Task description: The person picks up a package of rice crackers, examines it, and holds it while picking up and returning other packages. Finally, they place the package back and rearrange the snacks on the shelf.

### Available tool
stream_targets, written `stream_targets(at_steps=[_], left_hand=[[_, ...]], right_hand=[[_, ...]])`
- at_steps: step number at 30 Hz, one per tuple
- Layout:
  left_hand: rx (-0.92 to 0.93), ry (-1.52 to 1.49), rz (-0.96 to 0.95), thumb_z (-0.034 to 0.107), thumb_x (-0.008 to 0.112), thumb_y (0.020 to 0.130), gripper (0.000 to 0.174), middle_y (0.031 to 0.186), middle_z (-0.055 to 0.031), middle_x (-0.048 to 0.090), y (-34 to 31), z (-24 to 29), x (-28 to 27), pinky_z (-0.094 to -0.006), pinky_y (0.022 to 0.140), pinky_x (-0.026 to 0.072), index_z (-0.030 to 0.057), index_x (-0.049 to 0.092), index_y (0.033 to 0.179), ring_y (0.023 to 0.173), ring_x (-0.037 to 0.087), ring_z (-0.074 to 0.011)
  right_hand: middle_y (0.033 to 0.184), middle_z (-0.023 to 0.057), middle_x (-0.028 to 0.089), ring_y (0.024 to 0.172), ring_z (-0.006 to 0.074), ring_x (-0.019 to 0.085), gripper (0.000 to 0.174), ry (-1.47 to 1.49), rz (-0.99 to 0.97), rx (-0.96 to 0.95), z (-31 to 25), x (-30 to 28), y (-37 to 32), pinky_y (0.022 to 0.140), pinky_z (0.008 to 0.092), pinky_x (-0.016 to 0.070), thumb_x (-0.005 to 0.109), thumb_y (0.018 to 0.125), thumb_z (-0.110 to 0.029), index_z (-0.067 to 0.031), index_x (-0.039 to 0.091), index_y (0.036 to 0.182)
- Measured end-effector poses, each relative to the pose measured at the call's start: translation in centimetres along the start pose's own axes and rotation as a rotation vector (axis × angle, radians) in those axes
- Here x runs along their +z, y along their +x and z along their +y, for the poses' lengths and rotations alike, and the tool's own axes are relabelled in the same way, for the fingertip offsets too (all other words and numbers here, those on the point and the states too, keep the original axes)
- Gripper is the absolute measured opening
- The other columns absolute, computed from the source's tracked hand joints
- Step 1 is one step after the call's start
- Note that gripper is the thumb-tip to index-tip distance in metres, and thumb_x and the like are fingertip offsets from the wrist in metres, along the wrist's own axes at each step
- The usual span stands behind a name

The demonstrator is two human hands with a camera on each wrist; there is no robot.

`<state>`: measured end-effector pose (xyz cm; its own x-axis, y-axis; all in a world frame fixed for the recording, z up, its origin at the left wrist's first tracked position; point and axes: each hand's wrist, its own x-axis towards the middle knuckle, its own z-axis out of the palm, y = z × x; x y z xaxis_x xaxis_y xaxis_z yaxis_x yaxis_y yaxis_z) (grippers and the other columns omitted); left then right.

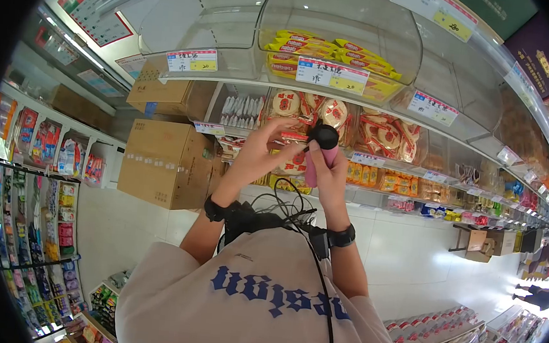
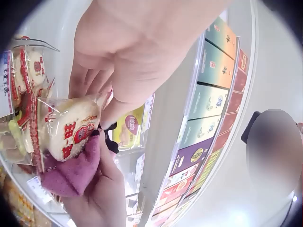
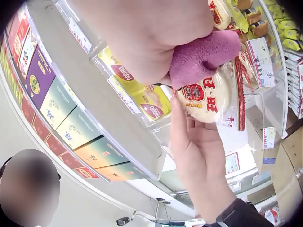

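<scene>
My left hand (image 1: 257,159) holds a clear packet with a round white rice cracker (image 2: 73,130) and red lettering. In the right wrist view, its fingers lie behind the packet (image 3: 208,101), with the thumb at one edge. My right hand (image 1: 329,182) grips a fuzzy pink cloth (image 2: 75,170) close against the packet's face. In the head view, the pink cloth (image 1: 312,173) has a black round piece (image 1: 324,137) at its top, by the thumb. Both hands are up in front of the snack shelves, over bins of similar cracker packets (image 1: 380,133).
Yellow wafer packs (image 1: 335,57) fill a clear bin above the hands. Cardboard boxes (image 1: 159,162) are stacked at the left. Black cables (image 1: 322,265) hang over my shirt. Gift boxes (image 2: 206,101) line the top shelf. Other people (image 1: 539,295) are at the far right.
</scene>
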<state>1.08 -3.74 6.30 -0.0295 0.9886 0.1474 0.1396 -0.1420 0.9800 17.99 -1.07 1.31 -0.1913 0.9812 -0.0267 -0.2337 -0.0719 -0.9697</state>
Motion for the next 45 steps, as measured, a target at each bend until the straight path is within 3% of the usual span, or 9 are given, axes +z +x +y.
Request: stream_targets(at_steps=[8, 11, 17, 24, 26, 31, 34, 39, 45], left_hand=[[-0.011, -0.015, -0.098, 0.008, 0.077, 0.091, 0.019, 0.103, -0.0023, 0.065, 0.3, -1.2, 0.8, -0.021, 0.074, 0.0511, -0.0021, 0.067, 0.104, 0.088, 0.059, -0.0046], [-0.101, -0.151, 0.072, 0.008, 0.075, 0.092, 0.014, 0.097, -0.0016, 0.067, 0.4, -0.3, 1.2, -0.0207, 0.072, 0.0497, -0.0023, 0.068, 0.099, 0.084, 0.058, -0.0031], [-0.016, -0.114, 0.163, 0.01, 0.074, 0.093, 0.02, 0.098, -0.0018, 0.068, 1.0, -2.6, 1.1, -0.0214, 0.064, 0.0484, -0.0024, 0.068, 0.107, 0.079, 0.06, -0.0036], [-0.183, -0.111, -0.337, 0.005, 0.072, 0.093, 0.035, 0.115, -0.0068, 0.069, 1.6, -0.9, -4.0, -0.026, 0.084, 0.054, -0.0004, 0.061, 0.125, 0.103, 0.064, -0.0095], [-0.27, -0.035, -0.462, 0.005, 0.073, 0.093, 0.038, 0.115, -0.0078, 0.069, 1.4, -0.7, -5.3, -0.0262, 0.084, 0.0541, -0.0004, 0.059, 0.128, 0.104, 0.064, -0.0102], [-0.094, -0.184, -0.15, 0.004, 0.073, 0.093, 0.031, 0.114, -0.0082, 0.07, 1.1, -2.4, -4.1, -0.0253, 0.083, 0.0543, 0.0008, 0.055, 0.118, 0.101, 0.066, -0.0116], [-0.096, -0.281, -0.139, 0.003, 0.072, 0.093, 0.026, 0.112, -0.0078, 0.07, 0.6, -2.4, -1.2, -0.025, 0.082, 0.0545, 0.0032, 0.053, 0.11, 0.099, 0.067, -0.0122], [-0.017, -0.152, -0.123, 0.008, 0.075, 0.092, 0.037, 0.106, -0.0034, 0.07, 0.7, -3.1, -0.4, -0.0237, 0.078, 0.0532, 0.0033, 0.058, 0.124, 0.09, 0.065, -0.0094], [-0.057, 0.181, -0.401, 0.016, 0.077, 0.09, 0.029, 0.098, -0.0013, 0.071, 0.9, -3.2, -2.0, -0.0246, 0.077, 0.0523, 0.0033, 0.071, 0.116, 0.087, 0.064, -0.0069]], right_hand=[[0.073, -0.0028, 0.061, 0.057, 0.0037, 0.051, 0.027, 0.25, 0.151, 0.134, -1.7, -0.9, -0.2, 0.049, 0.0227, 0.04, 0.065, 0.102, -0.03, -0.0063, 0.064, 0.089], [0.078, 0.0, 0.064, 0.062, 0.0048, 0.054, 0.024, 0.446, 0.18, 0.122, -1.9, -0.7, -0.6, 0.054, 0.023, 0.044, 0.064, 0.102, -0.03, -0.0063, 0.065, 0.098], [0.086, 0.0025, 0.068, 0.077, 0.0074, 0.06, 0.026, -0.062, -0.182, 0.015, -0.2, -1.1, -1.5, 0.069, 0.0259, 0.0495, 0.066, 0.1, -0.024, -0.0015, 0.065, 0.113], [0.079, 0.002, 0.068, 0.069, 0.0082, 0.061, 0.025, -0.413, -0.347, -0.157, -3.1, -3.8, -1.2, 0.062, 0.0264, 0.0491, 0.066, 0.1, -0.023, 0.0006, 0.068, 0.104], [0.079, 0.0004, 0.067, 0.07, 0.0073, 0.061, 0.026, -0.171, -0.138, -0.103, -2.1, -4.4, -0.9, 0.062, 0.0257, 0.0491, 0.065, 0.101, -0.027, -0.0012, 0.068, 0.103], [0.078, -0.0038, 0.064, 0.067, 0.0044, 0.057, 0.033, 0.241, 0.379, -0.054, -2.2, -3.0, 0.1, 0.062, 0.0224, 0.0472, 0.06, 0.104, -0.036, -0.0047, 0.069, 0.102], [0.078, -0.0041, 0.064, 0.066, 0.0043, 0.055, 0.031, 0.238, 0.112, 0.044, -0.4, -2.9, 0.0, 0.059, 0.0228, 0.0452, 0.061, 0.103, -0.034, -0.0041, 0.069, 0.101], [0.073, -0.001, 0.066, 0.062, 0.0058, 0.054, 0.025, -0.187, -0.045, -0.081, -0.8, -2.8, -0.3, 0.055, 0.0274, 0.0434, 0.068, 0.099, -0.025, 0.0001, 0.069, 0.096], [0.063, 0.001, 0.063, 0.055, 0.0088, 0.052, 0.028, -0.658, -0.141, -0.255, -0.2, -3.6, -0.6, 0.052, 0.0297, 0.0435, 0.07, 0.097, -0.025, 0.0018, 0.069, 0.09]])
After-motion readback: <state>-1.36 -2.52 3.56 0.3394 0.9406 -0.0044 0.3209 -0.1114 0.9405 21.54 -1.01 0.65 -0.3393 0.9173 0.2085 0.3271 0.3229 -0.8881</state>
